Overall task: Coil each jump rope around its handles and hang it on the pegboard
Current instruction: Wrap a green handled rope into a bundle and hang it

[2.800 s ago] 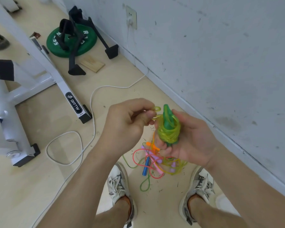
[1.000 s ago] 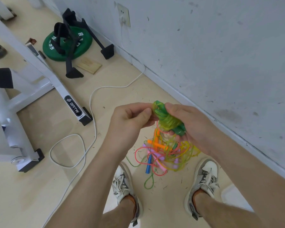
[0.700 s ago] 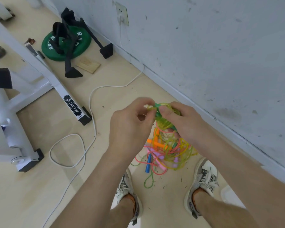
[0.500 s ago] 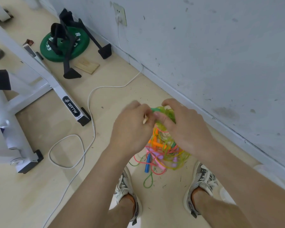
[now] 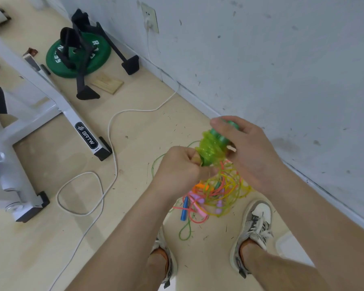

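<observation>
So both hands are mid-frame, right hand (image 5: 248, 152) gripping the green handles (image 5: 221, 136), left hand (image 5: 179, 166) pinching the coiled yellow-green rope (image 5: 209, 151) around them.

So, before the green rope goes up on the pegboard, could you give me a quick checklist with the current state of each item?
1. Green handles held by right hand: ok.
2. Yellow-green cord wound around the handles: ok.
3. Loose end secured by left hand: cannot tell, fingers hide it.
4. Pegboard in sight: not ok, none visible.
5. Other ropes coiled: not ok, tangled on the floor.
</observation>
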Available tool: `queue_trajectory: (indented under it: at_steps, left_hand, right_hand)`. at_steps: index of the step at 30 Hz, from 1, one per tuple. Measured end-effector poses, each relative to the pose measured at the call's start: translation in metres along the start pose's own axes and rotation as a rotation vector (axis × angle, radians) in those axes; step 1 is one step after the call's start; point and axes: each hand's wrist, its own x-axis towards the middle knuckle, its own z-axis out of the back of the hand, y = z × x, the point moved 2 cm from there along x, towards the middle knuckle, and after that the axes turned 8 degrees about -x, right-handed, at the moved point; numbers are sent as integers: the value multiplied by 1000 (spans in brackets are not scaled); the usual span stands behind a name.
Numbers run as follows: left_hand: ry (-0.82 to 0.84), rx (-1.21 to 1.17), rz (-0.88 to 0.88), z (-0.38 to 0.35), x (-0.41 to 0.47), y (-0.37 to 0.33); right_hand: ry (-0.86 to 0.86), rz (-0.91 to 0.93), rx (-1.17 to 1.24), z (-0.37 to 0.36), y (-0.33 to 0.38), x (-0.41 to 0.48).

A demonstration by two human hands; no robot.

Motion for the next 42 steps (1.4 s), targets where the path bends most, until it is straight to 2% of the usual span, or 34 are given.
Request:
queue_trajectory:
  at_steps: [4, 7, 9, 11, 14, 16, 20, 22, 26, 29, 31, 33, 35, 38, 40, 42]
  left_hand:
    - [140, -141, 72, -25, -9, 5]
    - [290, -189, 119, -34, -11, 7]
    - [322, -176, 90, -34, -12, 3]
    - [312, -154, 31, -37, -17, -4]
    - [282, -137, -92, -42, -28, -17]
    - [237, -85, -230, -41, -34, -24]
    - [148, 175, -523, -43, -39, -32]
    - [68, 216, -530, -37, -36, -30]
    - [-66, 256, -416, -21, -25, -20]
    - [-83, 589, -550, -19, -22, -15]
    - [-34, 671, -611, -23, -22, -12]
    - [4, 574, -601, -27, -24, -10]
    - [19, 469, -574, -30, -28, -10]
    - [70, 255, -414, -28, -29, -14]
    - [105, 63, -247, -23, -25, -17]
    - [101, -41, -196, -17, -19, -16]
  right_hand:
    - [62, 50, -115, -2, 1, 1]
    - [211, 123, -282, 7, 17, -3]
    - [274, 134, -308, 15, 24, -4]
    - [312, 82, -202, 21, 28, -4]
    - [324, -47, 86, 28, 31, -5]
    - [295, -100, 144, 30, 29, -3]
    - [220, -117, 82, 28, 20, 0]
    - [205, -81, 26, 22, 16, -1]
    - [144, 18, -160, 10, 8, -1]
    - [1, 120, -455, 1, 0, 1]
    - [-141, 206, -618, -3, -3, 3]
    - [-256, 179, -641, 1, -8, 7]
    - [-340, 41, -555, 8, -16, 13]
    - [-389, -53, -484, 8, -22, 17]
    - [-287, -29, -480, 4, -17, 16]
    - [-103, -58, -407, 1, -14, 14]
